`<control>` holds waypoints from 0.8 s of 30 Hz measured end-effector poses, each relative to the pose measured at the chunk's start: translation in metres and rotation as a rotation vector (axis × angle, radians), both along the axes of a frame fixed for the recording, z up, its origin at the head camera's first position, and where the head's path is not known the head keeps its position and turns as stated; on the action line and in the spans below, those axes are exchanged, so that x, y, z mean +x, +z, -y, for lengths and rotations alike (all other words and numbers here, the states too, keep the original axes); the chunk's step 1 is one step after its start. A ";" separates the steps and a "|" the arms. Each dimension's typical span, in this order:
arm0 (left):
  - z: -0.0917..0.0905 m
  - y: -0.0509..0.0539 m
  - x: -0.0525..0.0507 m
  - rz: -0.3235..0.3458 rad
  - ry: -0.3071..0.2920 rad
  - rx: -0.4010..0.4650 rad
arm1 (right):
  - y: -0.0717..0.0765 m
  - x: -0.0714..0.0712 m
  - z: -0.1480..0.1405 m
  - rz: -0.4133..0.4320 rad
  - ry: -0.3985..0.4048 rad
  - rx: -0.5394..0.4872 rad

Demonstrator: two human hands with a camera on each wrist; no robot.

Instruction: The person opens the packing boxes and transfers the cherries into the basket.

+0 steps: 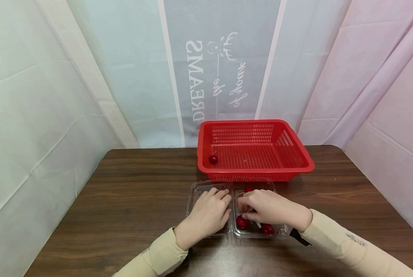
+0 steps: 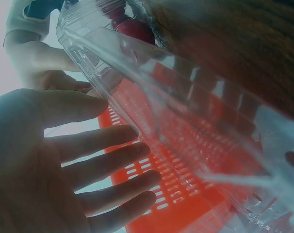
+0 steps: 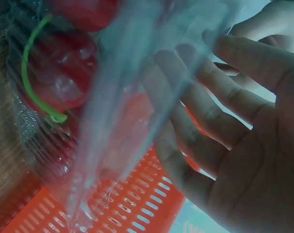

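A clear hinged plastic box lies unfolded in the head view, its left half (image 1: 192, 200) beside the half with several red cherries (image 1: 267, 229). My left hand (image 1: 206, 215) lies over the left half near the hinge; its spread fingers (image 2: 113, 162) touch the clear plastic in the left wrist view. Bent downward, my right hand (image 1: 270, 206) reaches into the cherry half. In the right wrist view, that hand (image 3: 224, 136) has relaxed fingers behind the clear wall, near a green-stemmed cherry (image 3: 64, 73), with nothing visible in its grasp.
Behind the box stands a red perforated basket (image 1: 305, 169), with one cherry (image 1: 213, 159) at its front left corner. The brown wooden table (image 1: 123, 215) extends to both sides, and pale printed fabric (image 1: 223, 23) hangs behind it.
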State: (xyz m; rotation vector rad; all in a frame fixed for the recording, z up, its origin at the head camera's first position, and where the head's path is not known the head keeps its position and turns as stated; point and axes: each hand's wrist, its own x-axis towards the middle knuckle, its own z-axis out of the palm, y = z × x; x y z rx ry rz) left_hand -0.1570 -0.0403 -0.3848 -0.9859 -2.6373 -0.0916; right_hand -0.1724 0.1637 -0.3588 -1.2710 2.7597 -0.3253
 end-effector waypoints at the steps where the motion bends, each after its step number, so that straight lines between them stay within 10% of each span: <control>1: 0.000 0.000 0.000 0.000 0.000 0.000 | -0.001 0.000 0.000 0.003 -0.001 0.004; 24: 0.000 0.000 0.001 -0.010 0.003 -0.007 | -0.013 0.000 0.003 0.032 0.007 0.077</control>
